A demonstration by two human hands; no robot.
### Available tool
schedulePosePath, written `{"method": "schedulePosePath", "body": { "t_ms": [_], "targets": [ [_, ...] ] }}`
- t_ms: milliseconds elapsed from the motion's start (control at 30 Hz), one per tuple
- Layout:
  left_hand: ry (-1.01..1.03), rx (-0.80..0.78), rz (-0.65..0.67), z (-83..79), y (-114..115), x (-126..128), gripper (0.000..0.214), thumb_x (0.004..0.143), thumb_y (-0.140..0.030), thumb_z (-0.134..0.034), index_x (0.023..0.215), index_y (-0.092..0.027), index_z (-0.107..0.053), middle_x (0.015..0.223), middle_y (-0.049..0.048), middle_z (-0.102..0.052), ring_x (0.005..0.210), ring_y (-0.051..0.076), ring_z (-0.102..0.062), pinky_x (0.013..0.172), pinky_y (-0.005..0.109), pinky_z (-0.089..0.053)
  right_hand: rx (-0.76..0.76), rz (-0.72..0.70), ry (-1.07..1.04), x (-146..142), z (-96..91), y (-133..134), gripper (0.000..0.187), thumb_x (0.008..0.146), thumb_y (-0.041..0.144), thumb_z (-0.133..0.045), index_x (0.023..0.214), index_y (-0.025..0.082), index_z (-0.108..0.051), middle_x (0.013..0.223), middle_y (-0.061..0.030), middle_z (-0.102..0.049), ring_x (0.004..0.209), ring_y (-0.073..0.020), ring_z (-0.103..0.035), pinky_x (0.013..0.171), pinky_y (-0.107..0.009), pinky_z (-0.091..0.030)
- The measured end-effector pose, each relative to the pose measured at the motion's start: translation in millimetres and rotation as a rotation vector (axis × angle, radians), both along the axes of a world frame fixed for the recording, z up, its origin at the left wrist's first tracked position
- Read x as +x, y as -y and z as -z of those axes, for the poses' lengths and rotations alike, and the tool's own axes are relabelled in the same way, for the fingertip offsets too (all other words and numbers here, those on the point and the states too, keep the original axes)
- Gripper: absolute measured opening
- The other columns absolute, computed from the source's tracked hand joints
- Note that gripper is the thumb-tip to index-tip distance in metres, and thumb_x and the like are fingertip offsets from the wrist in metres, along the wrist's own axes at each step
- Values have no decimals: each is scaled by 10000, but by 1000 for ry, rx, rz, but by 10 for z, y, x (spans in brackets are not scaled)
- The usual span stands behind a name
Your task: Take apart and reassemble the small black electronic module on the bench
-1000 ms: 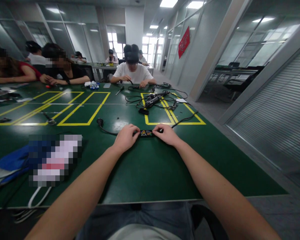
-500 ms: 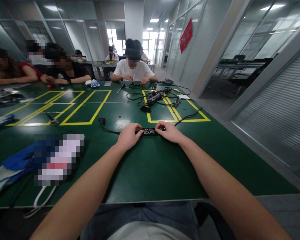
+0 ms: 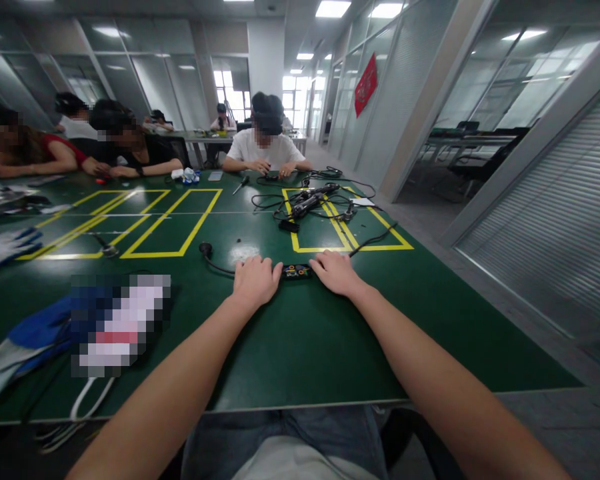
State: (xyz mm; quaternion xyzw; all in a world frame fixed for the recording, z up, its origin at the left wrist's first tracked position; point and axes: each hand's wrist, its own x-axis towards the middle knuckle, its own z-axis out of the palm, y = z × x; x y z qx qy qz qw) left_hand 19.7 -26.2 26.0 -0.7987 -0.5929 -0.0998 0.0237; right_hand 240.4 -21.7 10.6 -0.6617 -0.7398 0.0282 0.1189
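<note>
A slim black casing (image 3: 297,271) lies on the green table in front of me, its top off so that a circuit board with coloured wires and small orange-ringed parts shows. My left hand (image 3: 257,280) curls round its left end, thumb along the near side. Round the right end, my right hand (image 3: 335,272) is closed in much the same way. The middle of the casing shows between the two hands. From the left side a black cord runs to a plug (image 3: 205,249). Another black cord (image 3: 377,238) leads off behind my right hand.
Tangled black cords and dark devices (image 3: 313,201) lie beyond my hands. To the left are a blue-and-white glove (image 3: 35,330), a blurred-out white item (image 3: 135,320) with a white cord, and another cord end (image 3: 109,250). A person in white (image 3: 265,150) sits opposite.
My fingers have shifted from pinching over the board's top to lying lower round the casing's ends, so more of the board shows. My view has tipped slightly upward.
</note>
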Motion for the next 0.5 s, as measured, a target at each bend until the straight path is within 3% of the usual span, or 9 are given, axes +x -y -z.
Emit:
{"method": "schedulePosePath", "body": {
  "t_ms": [267, 500],
  "targets": [
    [17, -56, -22, -34, 2, 20, 592, 1097, -536, -346, 1041, -179, -815, 1113, 186, -753, 1042, 336, -723, 973, 488, -523, 17, -25, -57, 20, 18, -62, 377, 1072, 426, -469, 870, 208, -701, 1032, -132, -775, 1002, -296, -661, 892, -408, -422],
    [51, -81, -38, -41, -28, 10, 606, 1068, -565, -381, 974, -182, -841, 1066, 198, -772, 991, 349, -736, 930, 492, -550, 1, -31, -146, 63, 45, -136, 358, 1036, 442, -530, 771, 221, -627, 900, -62, -739, 895, -249, -641, 826, -345, -395]
  ]
}}
